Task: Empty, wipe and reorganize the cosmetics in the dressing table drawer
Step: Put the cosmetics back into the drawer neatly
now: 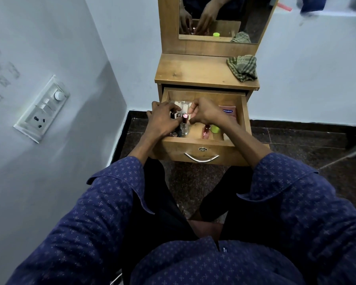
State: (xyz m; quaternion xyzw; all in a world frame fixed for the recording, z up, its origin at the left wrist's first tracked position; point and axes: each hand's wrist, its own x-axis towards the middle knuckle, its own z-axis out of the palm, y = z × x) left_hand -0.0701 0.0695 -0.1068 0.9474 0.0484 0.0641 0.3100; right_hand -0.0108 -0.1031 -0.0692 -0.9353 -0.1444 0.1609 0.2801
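Now both hands work among the cosmetics inside the open wooden drawer (205, 150) of the dressing table.

Left hand (162, 121) pinches a small clear glass bottle with a maroon cap (185, 120); right hand (205, 113), fingers curled, hovers just beside it, its hold unclear. Nearer the right wrist lie a pink bottle (206, 131) and lime-green cap (215, 128). Beyond both, a green checked cloth (242, 67) rests on the tabletop.

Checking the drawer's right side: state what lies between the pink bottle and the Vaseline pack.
In the head view, the right hand and wrist cross between pink bottle and Vaseline pack.

left grip (162, 118) curled, right grip (203, 113) pinching
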